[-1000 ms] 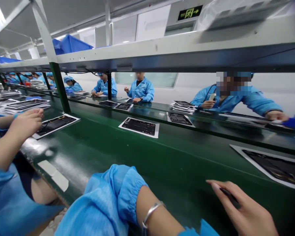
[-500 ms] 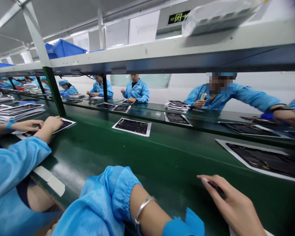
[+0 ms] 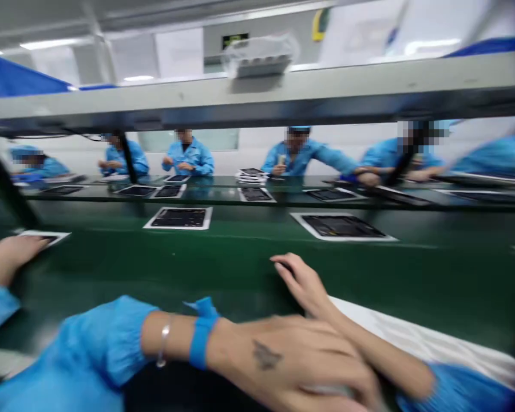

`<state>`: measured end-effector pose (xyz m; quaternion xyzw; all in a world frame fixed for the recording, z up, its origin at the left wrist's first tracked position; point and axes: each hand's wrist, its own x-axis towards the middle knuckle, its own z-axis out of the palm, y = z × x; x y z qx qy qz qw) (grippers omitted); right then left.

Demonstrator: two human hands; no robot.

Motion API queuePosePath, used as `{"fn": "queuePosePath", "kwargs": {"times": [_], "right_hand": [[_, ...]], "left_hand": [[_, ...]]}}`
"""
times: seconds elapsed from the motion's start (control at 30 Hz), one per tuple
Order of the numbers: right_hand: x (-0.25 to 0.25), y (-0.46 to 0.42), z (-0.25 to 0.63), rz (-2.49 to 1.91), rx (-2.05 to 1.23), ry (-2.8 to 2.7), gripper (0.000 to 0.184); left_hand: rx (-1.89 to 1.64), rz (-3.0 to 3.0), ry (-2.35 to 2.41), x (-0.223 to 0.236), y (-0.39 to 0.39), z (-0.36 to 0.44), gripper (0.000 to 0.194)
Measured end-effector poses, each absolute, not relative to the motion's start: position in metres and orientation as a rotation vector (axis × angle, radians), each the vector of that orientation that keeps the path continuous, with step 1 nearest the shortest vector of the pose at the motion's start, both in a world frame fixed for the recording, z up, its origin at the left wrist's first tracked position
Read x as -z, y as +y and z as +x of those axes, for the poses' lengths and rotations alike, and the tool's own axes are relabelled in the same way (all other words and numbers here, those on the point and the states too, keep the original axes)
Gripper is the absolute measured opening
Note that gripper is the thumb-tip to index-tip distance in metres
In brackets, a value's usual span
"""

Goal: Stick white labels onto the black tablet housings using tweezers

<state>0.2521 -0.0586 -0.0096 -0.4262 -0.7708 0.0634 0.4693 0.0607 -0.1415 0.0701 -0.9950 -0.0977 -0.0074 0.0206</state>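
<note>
My left hand (image 3: pixel 296 357), with a silver bangle (image 3: pixel 163 343) and a blue wrist strap (image 3: pixel 201 335) on its wrist, lies across my right forearm near the belt's near edge. Its fingers are blurred. My right hand (image 3: pixel 302 283) rests its fingertips on the green conveyor belt (image 3: pixel 223 269), pinching a slim dark tool (image 3: pixel 285 266) that is mostly hidden. The nearest dark device panel on a white sheet (image 3: pixel 179 218) lies well beyond both hands. At far left, a neighbour's hand (image 3: pixel 12 254) touches a white sheet (image 3: pixel 51 235).
Another dark panel on a white sheet (image 3: pixel 339 226) lies on the belt. A second belt behind carries more panels and a stack (image 3: pixel 252 175). A grey shelf (image 3: pixel 240 97) runs overhead, with co-workers in blue beyond. A white strip (image 3: pixel 424 337) lines the near edge.
My view has swung right and levelled, and the picture is blurred. My left hand has crossed onto my right forearm. The neighbour's hand now lies lower at the frame's left edge.
</note>
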Motion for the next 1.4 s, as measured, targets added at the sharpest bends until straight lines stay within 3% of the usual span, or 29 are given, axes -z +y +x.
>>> {"fn": "queuePosePath", "kwargs": {"times": [0.1,0.27,0.53,0.87,1.07,1.4], "right_hand": [[0.006,-0.055,0.25,-1.092,-0.126,-1.913,0.018],[0.007,-0.055,0.25,-1.241,-0.102,-1.924,0.014],[-0.02,-0.008,0.276,-1.704,0.006,-2.063,0.009],[-0.038,0.131,0.356,-2.343,0.135,-1.908,0.032],[-0.021,0.153,0.346,-2.396,0.161,-2.029,0.033],[-0.02,0.149,0.322,-2.347,0.176,-2.146,0.034]], "left_hand": [[0.204,-3.115,0.033,-0.05,-0.124,0.053,0.021],[0.371,-3.239,-0.201,-0.011,-0.096,0.03,0.035],[0.48,-3.263,-0.348,-0.003,-0.101,0.042,0.032],[0.515,-3.273,-0.36,0.005,-0.099,0.056,0.031],[0.397,-3.261,-0.414,0.01,-0.1,0.064,0.025],[0.59,-3.315,-0.385,-0.005,-0.106,0.052,0.024]]}}
